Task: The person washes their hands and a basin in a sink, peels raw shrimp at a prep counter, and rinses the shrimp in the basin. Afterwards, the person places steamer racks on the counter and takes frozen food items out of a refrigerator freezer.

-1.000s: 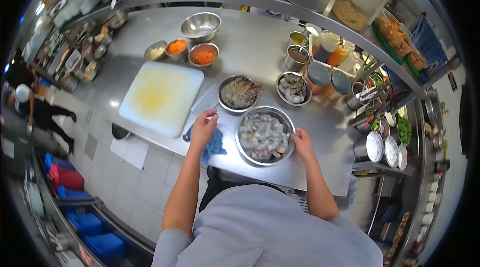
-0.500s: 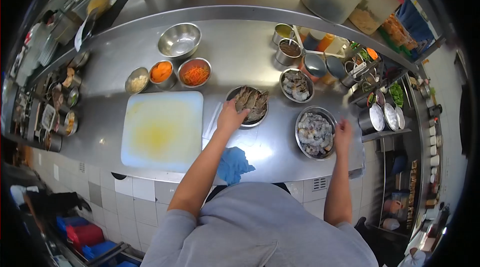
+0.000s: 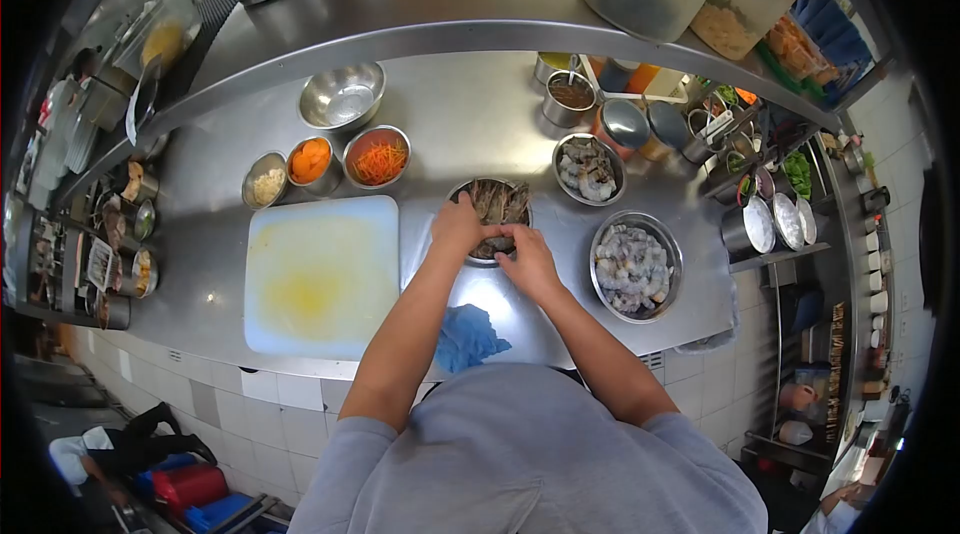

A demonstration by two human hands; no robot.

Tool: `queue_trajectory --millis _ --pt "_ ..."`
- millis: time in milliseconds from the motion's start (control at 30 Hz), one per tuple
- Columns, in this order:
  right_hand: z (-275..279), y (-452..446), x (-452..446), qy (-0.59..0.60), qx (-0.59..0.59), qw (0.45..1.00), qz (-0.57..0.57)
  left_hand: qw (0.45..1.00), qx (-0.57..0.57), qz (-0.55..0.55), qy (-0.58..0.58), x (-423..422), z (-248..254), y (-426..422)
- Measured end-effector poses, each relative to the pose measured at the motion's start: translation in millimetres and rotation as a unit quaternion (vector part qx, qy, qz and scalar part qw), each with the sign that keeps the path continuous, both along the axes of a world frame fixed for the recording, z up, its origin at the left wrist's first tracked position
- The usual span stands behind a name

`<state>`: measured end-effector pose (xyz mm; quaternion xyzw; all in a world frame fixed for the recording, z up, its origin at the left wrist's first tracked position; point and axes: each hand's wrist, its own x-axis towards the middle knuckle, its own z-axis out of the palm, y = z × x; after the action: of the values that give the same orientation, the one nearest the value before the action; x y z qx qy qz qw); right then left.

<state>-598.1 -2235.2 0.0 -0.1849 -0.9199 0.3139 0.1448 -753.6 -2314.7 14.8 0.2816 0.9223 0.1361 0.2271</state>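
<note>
A round steel bowl (image 3: 453, 252) holds brown, shell-on shrimp (image 3: 503, 199) in a pile. My left hand (image 3: 460, 226) reaches in over its left side, fingers curled on the shrimp and thumb pointing right. From the lower right comes my right hand (image 3: 528, 259), its fingertips meeting the left thumb over the bowl. Both hands are closed on shrimp there; the exact grip is partly hidden by the fingers. To the right, a larger steel bowl (image 3: 680, 279) contains grey peeled shrimp (image 3: 632, 269). Behind it stands a smaller bowl (image 3: 618, 192) of grey shrimp.
A white cutting board (image 3: 320, 274) with a yellow stain lies left. Behind it are bowls of shredded carrot (image 3: 380, 163), orange slices (image 3: 310, 161) and chopped pale bits (image 3: 265, 187), plus a steel bowl (image 3: 343, 96). A blue cloth (image 3: 470, 338) lies at the front edge. A shelf (image 3: 450, 37) runs across the back.
My right hand has moved left, from beside the large bowl of peeled shrimp to the shell-on shrimp, joining my left hand. The view has shifted slightly.
</note>
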Motion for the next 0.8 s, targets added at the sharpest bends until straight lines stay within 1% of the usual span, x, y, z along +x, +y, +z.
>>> queue_trajectory --millis 67,100,167,200,267,300,367,400,467,500,567,600,667,700,767,800 --pt "-0.6 0.6 -2.5 -0.022 -0.127 0.991 -0.036 1.0 0.005 -0.001 0.008 0.1 -6.5 0.8" --pt "-6.3 3.1 -3.1 -0.022 -0.128 0.991 -0.034 1.0 0.004 0.002 0.009 0.9 -12.5 1.7" --pt "-17.6 7.4 -4.2 0.019 -0.183 0.983 -0.02 0.998 0.055 0.001 0.036 4.2 -24.8 2.7" --pt "-19.5 8.4 -4.7 0.019 -0.184 0.983 -0.02 0.998 0.054 0.001 0.036 3.8 -28.5 2.0" --pt "-22.8 11.7 -6.7 0.005 -0.306 0.952 -0.014 0.993 0.107 0.041 -0.035 2.5 -35.4 0.6" --pt "-28.4 14.5 -8.3 0.005 -0.308 0.951 -0.013 0.993 0.105 0.042 -0.035 3.0 -36.2 0.4" --pt "-39.5 18.0 -11.9 0.014 -0.363 0.932 -0.011 0.988 0.135 0.054 -0.054 3.5 -37.5 -1.6" --pt "-40.7 18.1 -12.4 0.014 -0.363 0.932 -0.008 0.988 0.134 0.056 -0.052 3.7 -37.3 -1.0" --pt "-43.0 16.6 -12.8 0.034 -0.485 0.874 -0.022 0.983 0.135 0.079 -0.095 5.7 -37.3 1.0" --pt "-37.2 15.9 -12.0 0.033 -0.485 0.873 -0.021 0.983 0.134 0.08 -0.095 8.0 -35.6 1.9" --pt "-17.1 15.3 -9.0 -0.053 -0.49 0.869 -0.04 0.981 0.142 0.095 -0.091 13.0 -27.2 3.2" --pt "-14.8 14.1 -8.3 -0.053 -0.489 0.87 -0.039 0.981 0.143 0.095 -0.091 13.5 -24.4 1.9" --pt "-10.5 10.1 -8.0 -0.033 -0.523 0.85 -0.049 0.966 0.209 0.102 -0.113 13.1 -18.3 -2.1" --pt "-8.9 9.1 -8.4 -0.032 -0.522 0.851 -0.05 0.966 0.21 0.101 -0.114 11.0 -22.9 -2.9" --pt "-5.6 6.9 -9.7 -0.027 -0.525 0.851 -0.023 0.951 0.273 0.096 -0.114 5.2 -31.7 -6.3" --pt "-2.3 6.4 -10.3 -0.026 -0.524 0.851 -0.024 0.95 0.273 0.095 -0.115 0.0 -39.7 -8.3"
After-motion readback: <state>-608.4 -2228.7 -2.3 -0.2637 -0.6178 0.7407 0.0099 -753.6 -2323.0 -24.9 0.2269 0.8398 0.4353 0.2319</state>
